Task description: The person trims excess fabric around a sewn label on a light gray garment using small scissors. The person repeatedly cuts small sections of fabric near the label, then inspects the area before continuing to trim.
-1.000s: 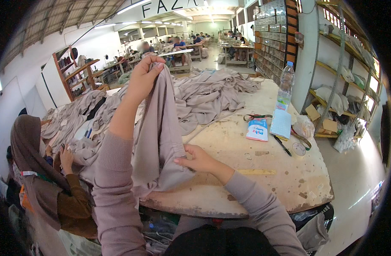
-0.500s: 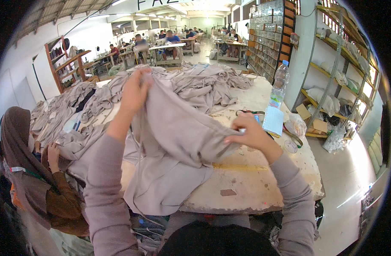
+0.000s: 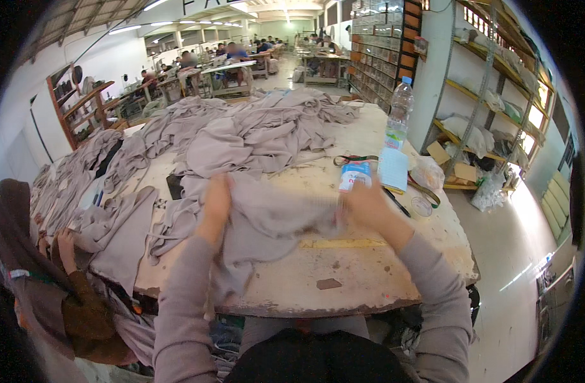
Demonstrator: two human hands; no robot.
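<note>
A grey-beige knit garment (image 3: pixel 273 214) is stretched between my two hands just above the table, its middle smeared by motion. My left hand (image 3: pixel 217 203) is closed on its left end, and loose fabric hangs below toward the table's near edge. At the other end, my right hand (image 3: pixel 367 205) pinches the cloth with the fingers curled; the exact grip is blurred. Beyond my hands lies a large heap of the same grey-beige fabric (image 3: pixel 260 131). A blue and white packet (image 3: pixel 354 173) lies just behind my right hand.
On the worn wooden table (image 3: pixel 382 274) stand a clear plastic bottle (image 3: pixel 399 112) and a notepad (image 3: pixel 392 169), with a clear plastic bag (image 3: pixel 426 172) and a roll of tape (image 3: pixel 421 205) beside them. At the left, a co-worker (image 3: pixel 69 281) handles more fabric. Metal shelves (image 3: pixel 477 102) stand right.
Both hands hold the garment lower and nearer the tabletop; my left hand has come down most. The blue and white packet behind my right hand now shows. The view has shifted slightly.
</note>
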